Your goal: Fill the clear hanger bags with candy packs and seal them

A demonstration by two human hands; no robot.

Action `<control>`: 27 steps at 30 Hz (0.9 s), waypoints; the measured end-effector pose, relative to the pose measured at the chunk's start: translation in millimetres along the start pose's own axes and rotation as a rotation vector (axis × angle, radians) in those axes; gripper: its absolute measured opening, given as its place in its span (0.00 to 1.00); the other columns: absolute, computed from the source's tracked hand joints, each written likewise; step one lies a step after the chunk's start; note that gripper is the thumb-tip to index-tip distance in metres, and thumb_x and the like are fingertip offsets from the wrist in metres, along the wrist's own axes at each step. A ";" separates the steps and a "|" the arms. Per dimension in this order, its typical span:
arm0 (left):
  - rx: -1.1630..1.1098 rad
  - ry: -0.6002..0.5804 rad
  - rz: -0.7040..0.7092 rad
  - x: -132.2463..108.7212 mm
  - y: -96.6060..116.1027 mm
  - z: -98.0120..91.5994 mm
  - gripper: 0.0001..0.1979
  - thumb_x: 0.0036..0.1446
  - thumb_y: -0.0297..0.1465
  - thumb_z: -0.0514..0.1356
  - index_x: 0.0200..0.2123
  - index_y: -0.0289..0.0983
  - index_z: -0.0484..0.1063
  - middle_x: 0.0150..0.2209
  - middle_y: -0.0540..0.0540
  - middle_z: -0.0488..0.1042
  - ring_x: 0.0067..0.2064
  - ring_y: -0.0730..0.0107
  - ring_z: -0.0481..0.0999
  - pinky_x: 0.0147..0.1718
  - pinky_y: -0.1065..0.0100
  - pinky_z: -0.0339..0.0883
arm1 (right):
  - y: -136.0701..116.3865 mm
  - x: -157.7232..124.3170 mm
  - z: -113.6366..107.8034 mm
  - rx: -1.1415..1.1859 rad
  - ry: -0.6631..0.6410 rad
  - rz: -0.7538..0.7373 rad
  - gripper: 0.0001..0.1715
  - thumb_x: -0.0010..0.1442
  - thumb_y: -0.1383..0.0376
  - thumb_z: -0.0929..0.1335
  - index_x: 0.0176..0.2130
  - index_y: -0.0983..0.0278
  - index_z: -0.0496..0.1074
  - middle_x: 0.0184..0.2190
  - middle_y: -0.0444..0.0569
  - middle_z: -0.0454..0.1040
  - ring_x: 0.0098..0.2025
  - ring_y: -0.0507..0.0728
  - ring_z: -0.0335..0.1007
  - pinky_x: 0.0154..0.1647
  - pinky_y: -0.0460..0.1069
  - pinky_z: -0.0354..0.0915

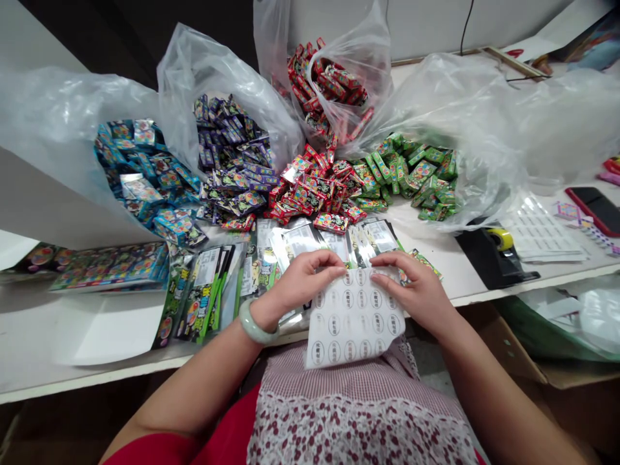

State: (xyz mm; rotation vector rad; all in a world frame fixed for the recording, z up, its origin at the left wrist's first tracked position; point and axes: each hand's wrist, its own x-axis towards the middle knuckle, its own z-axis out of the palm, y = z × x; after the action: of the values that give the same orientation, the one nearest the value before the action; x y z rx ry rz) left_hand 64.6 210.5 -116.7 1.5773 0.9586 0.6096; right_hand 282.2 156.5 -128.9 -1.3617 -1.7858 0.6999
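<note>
My left hand and my right hand both pinch the top edge of a white sheet of round stickers that hangs over the table's front edge above my lap. A pale green bangle circles my left wrist. Just behind my fingers lie flat clear packets in an overlapping row. Further back sit heaps of small candy packs in clear plastic bags: blue, purple, red and green. A loose red pile lies between them.
Green printed pouches and a flat colourful pack lie at the left on the white table. A black tape dispenser, more sticker sheets and a red-edged phone are at the right. A cardboard box stands below.
</note>
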 end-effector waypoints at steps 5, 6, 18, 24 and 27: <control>0.045 -0.006 0.004 -1.6 0.6 -0.8 0.08 0.55 0.34 0.59 0.29 0.34 0.72 0.28 0.49 0.72 0.31 0.73 0.69 0.33 0.70 0.63 | 5.8 -2.7 -4.9 -0.101 0.013 -0.064 0.05 0.62 0.64 0.68 0.40 0.60 0.74 0.38 0.48 0.76 0.43 0.57 0.70 0.45 0.55 0.65; 0.061 -0.005 0.016 -2.0 1.7 -0.5 0.08 0.56 0.34 0.59 0.29 0.35 0.72 0.28 0.49 0.72 0.31 0.73 0.69 0.33 0.69 0.63 | 5.3 -2.3 -4.9 -0.125 0.011 -0.070 0.05 0.62 0.65 0.68 0.39 0.60 0.74 0.37 0.48 0.76 0.43 0.57 0.70 0.45 0.55 0.65; 0.024 0.070 0.026 -3.7 -4.4 1.4 0.08 0.56 0.34 0.59 0.29 0.35 0.71 0.29 0.49 0.71 0.32 0.72 0.69 0.33 0.69 0.63 | 1.4 -11.9 -0.5 -0.391 0.005 -0.220 0.11 0.64 0.67 0.65 0.45 0.62 0.75 0.44 0.51 0.77 0.46 0.60 0.70 0.47 0.57 0.64; 0.021 0.048 0.019 -2.9 -3.5 2.3 0.07 0.55 0.33 0.60 0.28 0.35 0.71 0.28 0.49 0.71 0.31 0.73 0.68 0.33 0.69 0.64 | 0.9 -10.1 1.4 -0.305 0.006 -0.155 0.11 0.62 0.65 0.67 0.46 0.63 0.72 0.47 0.52 0.76 0.50 0.60 0.68 0.52 0.57 0.61; 0.068 0.025 0.064 -2.0 -1.0 3.8 0.07 0.55 0.32 0.59 0.29 0.35 0.71 0.28 0.49 0.73 0.32 0.72 0.69 0.34 0.69 0.64 | -5.6 -3.3 1.3 -0.296 -0.017 -0.141 0.15 0.62 0.64 0.68 0.49 0.62 0.70 0.46 0.50 0.76 0.49 0.59 0.69 0.51 0.56 0.60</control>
State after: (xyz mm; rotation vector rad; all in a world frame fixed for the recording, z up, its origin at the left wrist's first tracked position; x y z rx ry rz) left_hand 66.4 206.8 -118.4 1.6692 0.9587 0.6482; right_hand 278.5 151.7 -126.0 -1.4033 -2.0364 0.3831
